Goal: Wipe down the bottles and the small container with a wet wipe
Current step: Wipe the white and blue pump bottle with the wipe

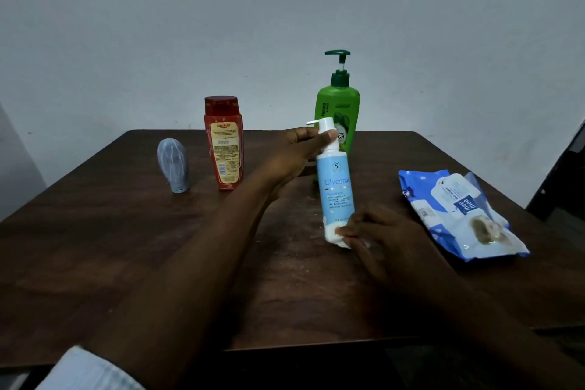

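My left hand (294, 155) grips the white pump neck of a light blue pump bottle (336, 187), holding it slightly tilted above the table. My right hand (376, 232) presses a white wet wipe (334, 236) around the bottle's base. Behind it stands a tall green pump bottle (339, 110). A red bottle (225, 142) stands upright at the back left. Left of that rests a small grey-blue container (175, 164), cap down.
A blue and white wet wipe pack (456, 212) lies flat on the right side of the dark wooden table (126, 247). A pale wall rises behind the table's far edge. A dark object shows at the far right edge.
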`<state>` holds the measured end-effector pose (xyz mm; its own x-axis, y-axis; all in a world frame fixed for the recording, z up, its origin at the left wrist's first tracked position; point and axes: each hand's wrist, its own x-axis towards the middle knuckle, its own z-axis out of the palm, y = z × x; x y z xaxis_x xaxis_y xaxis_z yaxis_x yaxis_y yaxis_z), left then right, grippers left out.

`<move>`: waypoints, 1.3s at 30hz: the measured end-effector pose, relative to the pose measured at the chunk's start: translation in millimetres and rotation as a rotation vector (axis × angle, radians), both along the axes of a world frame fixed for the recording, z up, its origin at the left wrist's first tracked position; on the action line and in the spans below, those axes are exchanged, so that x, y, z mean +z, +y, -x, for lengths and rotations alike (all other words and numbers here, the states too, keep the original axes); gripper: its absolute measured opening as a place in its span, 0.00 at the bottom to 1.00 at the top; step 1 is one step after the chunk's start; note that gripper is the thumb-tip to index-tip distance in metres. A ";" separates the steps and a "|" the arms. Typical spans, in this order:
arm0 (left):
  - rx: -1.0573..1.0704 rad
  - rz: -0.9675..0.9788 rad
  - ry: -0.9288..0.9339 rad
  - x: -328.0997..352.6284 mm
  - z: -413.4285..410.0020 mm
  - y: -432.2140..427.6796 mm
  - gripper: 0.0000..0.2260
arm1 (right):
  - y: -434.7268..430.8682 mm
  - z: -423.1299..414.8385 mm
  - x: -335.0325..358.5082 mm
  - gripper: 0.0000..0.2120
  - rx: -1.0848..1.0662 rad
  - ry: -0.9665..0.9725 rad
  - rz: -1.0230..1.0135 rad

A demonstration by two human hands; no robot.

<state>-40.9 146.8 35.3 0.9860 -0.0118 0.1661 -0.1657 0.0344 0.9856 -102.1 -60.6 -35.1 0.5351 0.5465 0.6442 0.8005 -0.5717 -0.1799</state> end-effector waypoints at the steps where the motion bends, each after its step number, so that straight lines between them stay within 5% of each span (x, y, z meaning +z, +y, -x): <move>1: 0.002 0.006 0.002 0.2 -0.1 -3.4 0.10 | -1.6 0.3 0.1 0.08 0.000 0.004 0.015; 12: 0.011 -0.101 0.006 2.0 2.4 2.2 0.08 | 35.3 -40.5 55.8 0.06 -0.014 -0.023 -0.235; 26: 0.127 -0.044 -0.009 -0.5 0.3 6.6 0.12 | 13.2 14.9 5.8 0.12 0.057 -0.052 0.074; 34: 0.115 -0.027 -0.029 0.4 0.0 5.4 0.10 | 44.3 -30.8 58.6 0.06 0.000 -0.083 -0.208; 39: 0.099 -0.007 0.020 -9.4 2.7 7.3 0.09 | 47.3 -22.6 49.4 0.08 -0.018 -0.108 -0.158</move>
<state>-43.5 154.2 25.9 0.9855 0.0850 0.1471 -0.1486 0.0115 0.9888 -79.4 -13.3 14.3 0.4669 0.4248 0.7756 0.8097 -0.5579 -0.1818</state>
